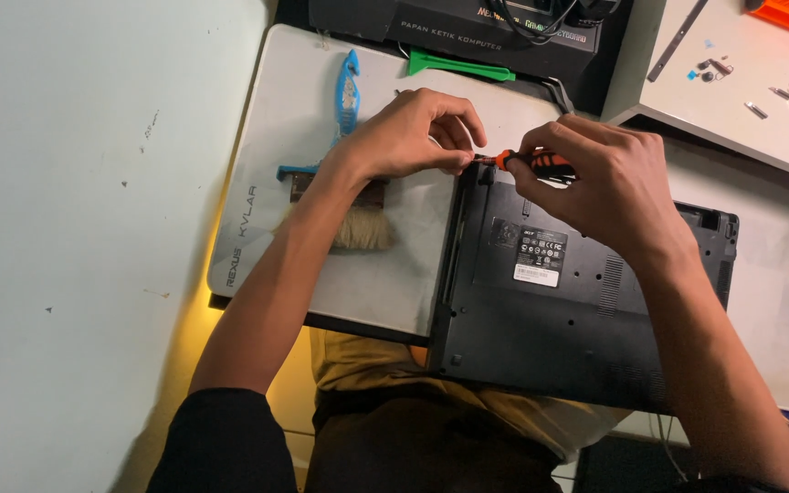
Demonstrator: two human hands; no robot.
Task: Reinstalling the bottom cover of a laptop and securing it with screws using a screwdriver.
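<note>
Head view, right hand (609, 187) fingers pinching orange screwdriver (530, 161), left hand (408, 137) fingers pinched at its tip, black laptop (568, 301) underneath.

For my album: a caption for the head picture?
Two hands work a screwdriver on a laptop.

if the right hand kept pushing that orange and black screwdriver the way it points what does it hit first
The right hand aims the orange and black screwdriver leftwards; its tip would likely meet the left hand's fingertips first, above the black laptop base, though depth is unclear.
</note>
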